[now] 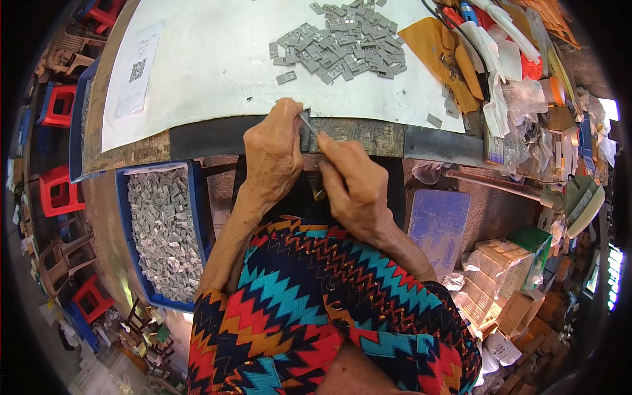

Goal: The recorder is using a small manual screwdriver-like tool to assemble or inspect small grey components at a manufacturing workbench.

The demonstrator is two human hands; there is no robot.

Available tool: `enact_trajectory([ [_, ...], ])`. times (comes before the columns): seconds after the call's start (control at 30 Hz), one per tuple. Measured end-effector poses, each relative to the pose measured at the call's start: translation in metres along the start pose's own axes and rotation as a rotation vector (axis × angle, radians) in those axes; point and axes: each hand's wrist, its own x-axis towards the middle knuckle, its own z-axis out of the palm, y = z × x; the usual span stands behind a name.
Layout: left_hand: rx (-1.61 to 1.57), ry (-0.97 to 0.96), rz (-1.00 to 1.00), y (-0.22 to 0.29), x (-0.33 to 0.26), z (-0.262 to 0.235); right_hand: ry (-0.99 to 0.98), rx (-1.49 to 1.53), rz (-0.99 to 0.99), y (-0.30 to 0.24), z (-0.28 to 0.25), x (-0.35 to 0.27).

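At the near edge of the worktable, my left hand [273, 148] is closed with its fingertips pinched together; what they hold, if anything, is hidden behind the knuckles. My right hand [355, 178] is closed around a thin grey metal tool [308, 123]. The tool's narrow end slants up and left to the fingertips of my left hand, and its exact kind cannot be made out. A heap of small flat grey rectangular pieces [345, 43] lies farther back on the white sheet [217, 66] covering the table.
Left of my legs stands a blue crate [125, 217] full of similar grey pieces. A printed paper [138, 69] lies at the table's left. At the right are a brown cloth-like piece [431, 46], plastic bags [526, 99] and clutter. Red stools [60, 191] stand far left.
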Motion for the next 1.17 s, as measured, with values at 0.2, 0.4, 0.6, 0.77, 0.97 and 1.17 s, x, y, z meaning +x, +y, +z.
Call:
enact_trajectory([
  [0.2, 0.151, -0.113, -0.013, -0.008, -0.001, -0.013, -0.017, 0.359, 0.176, 0.005, 0.005, 0.0],
  [0.4, 0.22, -0.102, -0.349, -0.022, -0.047, -0.072, -0.388, 0.19, 0.135, 0.0, 0.003, 0.003],
  [0.6, 0.698, 0.004, -0.679, -0.108, -0.181, -0.194, -0.379, 0.3, 0.156, 0.009, -0.001, -0.001],
  [0.77, 1.27, -0.149, -0.774, -0.103, -0.219, -0.213, -0.356, 0.287, 0.165, 0.016, -0.005, -0.001],
  [0.97, 0.679, 0.209, -0.314, -0.073, -0.101, -0.147, -0.335, 0.339, 0.237, 0.019, -0.009, -0.005],
  [1.17, 0.185, 0.043, -0.144, -0.03, 0.024, -0.06, -0.211, 0.299, 0.203, 0.027, -0.016, -0.009],
])
